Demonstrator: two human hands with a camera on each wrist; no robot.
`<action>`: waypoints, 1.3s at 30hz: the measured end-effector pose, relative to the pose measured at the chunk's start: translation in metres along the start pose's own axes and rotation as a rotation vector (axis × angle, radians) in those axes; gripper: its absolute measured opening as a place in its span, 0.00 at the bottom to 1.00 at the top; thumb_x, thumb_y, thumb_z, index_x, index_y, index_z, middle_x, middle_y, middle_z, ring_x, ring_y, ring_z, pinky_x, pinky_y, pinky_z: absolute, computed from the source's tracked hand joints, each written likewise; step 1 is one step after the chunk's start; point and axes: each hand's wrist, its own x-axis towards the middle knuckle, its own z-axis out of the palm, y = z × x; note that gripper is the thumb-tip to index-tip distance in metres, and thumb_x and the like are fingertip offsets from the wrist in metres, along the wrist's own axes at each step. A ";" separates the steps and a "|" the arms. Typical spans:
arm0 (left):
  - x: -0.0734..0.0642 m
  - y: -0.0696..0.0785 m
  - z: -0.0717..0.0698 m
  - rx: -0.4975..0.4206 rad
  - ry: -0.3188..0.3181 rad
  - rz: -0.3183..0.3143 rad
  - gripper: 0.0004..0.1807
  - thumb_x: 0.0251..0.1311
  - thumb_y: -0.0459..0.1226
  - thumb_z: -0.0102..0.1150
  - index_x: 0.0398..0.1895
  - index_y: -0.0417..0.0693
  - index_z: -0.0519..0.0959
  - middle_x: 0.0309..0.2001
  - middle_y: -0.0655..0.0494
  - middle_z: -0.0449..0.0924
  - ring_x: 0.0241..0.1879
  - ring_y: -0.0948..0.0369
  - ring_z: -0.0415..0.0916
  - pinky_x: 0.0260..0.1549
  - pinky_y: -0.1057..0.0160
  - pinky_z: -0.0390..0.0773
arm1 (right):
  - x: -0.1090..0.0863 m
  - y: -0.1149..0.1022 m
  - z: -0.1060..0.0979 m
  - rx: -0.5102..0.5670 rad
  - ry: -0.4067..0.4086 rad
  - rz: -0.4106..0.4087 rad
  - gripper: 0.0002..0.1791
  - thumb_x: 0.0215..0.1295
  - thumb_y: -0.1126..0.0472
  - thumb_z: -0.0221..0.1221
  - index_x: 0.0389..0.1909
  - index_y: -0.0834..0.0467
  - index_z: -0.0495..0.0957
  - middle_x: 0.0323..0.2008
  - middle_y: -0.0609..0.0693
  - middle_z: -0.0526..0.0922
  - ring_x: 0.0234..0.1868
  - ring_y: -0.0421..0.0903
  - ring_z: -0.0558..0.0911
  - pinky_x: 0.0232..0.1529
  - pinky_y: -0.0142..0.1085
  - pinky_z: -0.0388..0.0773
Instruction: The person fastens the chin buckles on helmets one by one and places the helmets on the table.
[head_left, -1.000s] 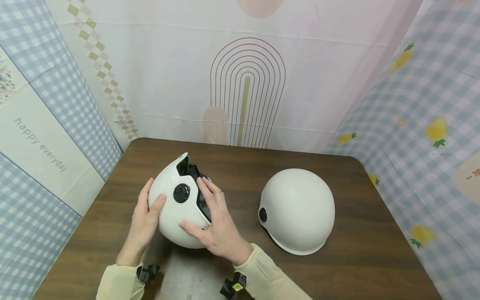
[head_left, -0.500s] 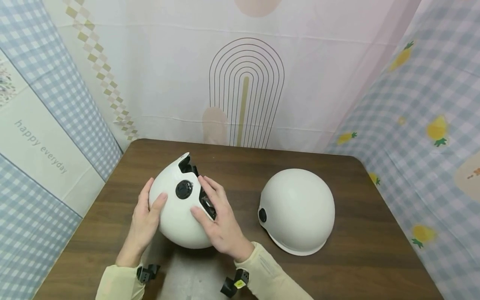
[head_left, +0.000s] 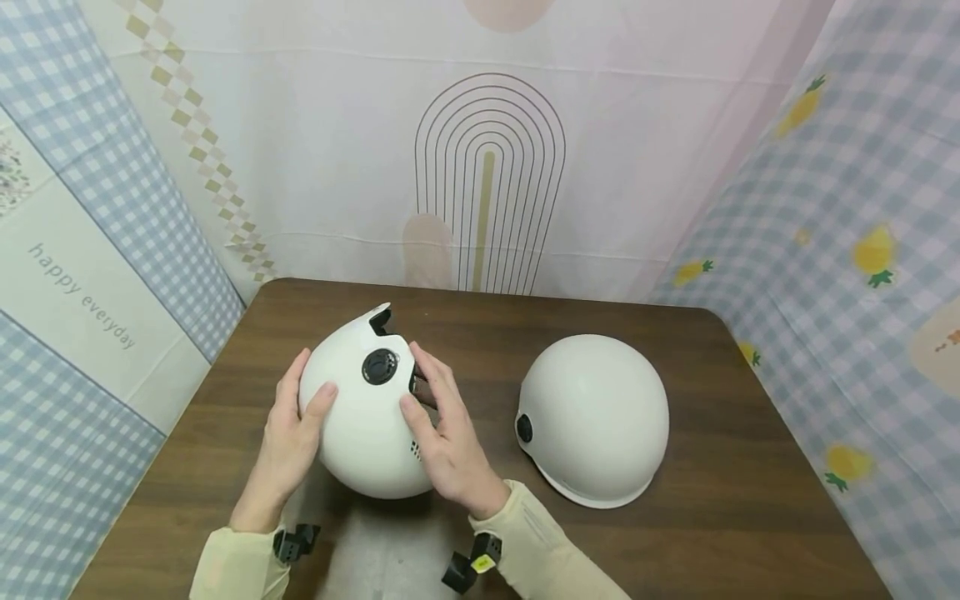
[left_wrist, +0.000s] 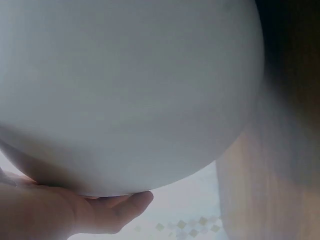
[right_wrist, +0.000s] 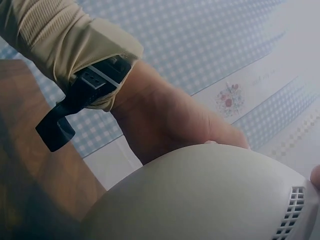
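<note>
A glossy white helmet (head_left: pixel 358 433) with a round black knob (head_left: pixel 380 366) on its side is tilted on its rounded shell at the left of the table. My left hand (head_left: pixel 288 429) holds its left side, the thumb lying on the shell; fingers of that hand also show against the shell (left_wrist: pixel 130 90) in the left wrist view. My right hand (head_left: pixel 450 442) grips the rim on the right, with the thumb outside and the fingers along the opening. Small vent slots (right_wrist: pixel 291 212) show near that rim in the right wrist view. Most of the helmet's inside is hidden.
A second white helmet (head_left: pixel 596 417) sits dome-up on the right of the brown wooden table (head_left: pixel 712 467), a black knob facing left. Patterned cloth (head_left: pixel 330 150) hangs behind the table and along both sides. A grey patch (head_left: pixel 375 550) lies at the near edge.
The held helmet has turned so its opening faces further away and its black knob has moved up and right. My right thumb has shifted up and right; the left hand has barely moved.
</note>
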 end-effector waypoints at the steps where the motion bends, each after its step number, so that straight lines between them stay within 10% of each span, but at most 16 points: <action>1: 0.000 0.001 0.000 -0.001 -0.002 0.006 0.38 0.70 0.47 0.50 0.78 0.51 0.48 0.73 0.41 0.50 0.67 0.45 0.54 0.62 0.39 0.56 | 0.000 -0.001 0.000 0.010 0.003 0.012 0.29 0.74 0.68 0.47 0.74 0.59 0.56 0.68 0.58 0.61 0.65 0.49 0.68 0.58 0.49 0.71; 22: 0.002 0.012 0.001 0.041 -0.043 0.072 0.38 0.70 0.48 0.51 0.77 0.49 0.48 0.75 0.44 0.45 0.68 0.40 0.52 0.59 0.32 0.56 | 0.000 -0.003 -0.002 0.099 0.068 0.083 0.28 0.75 0.69 0.44 0.74 0.64 0.52 0.65 0.62 0.64 0.63 0.55 0.68 0.61 0.48 0.68; 39: 0.012 0.027 0.011 0.094 -0.104 0.113 0.39 0.69 0.51 0.52 0.77 0.53 0.50 0.76 0.48 0.41 0.71 0.41 0.47 0.60 0.31 0.53 | -0.001 -0.004 -0.009 0.040 0.173 -0.012 0.27 0.72 0.75 0.43 0.71 0.72 0.54 0.71 0.61 0.57 0.71 0.56 0.59 0.65 0.57 0.57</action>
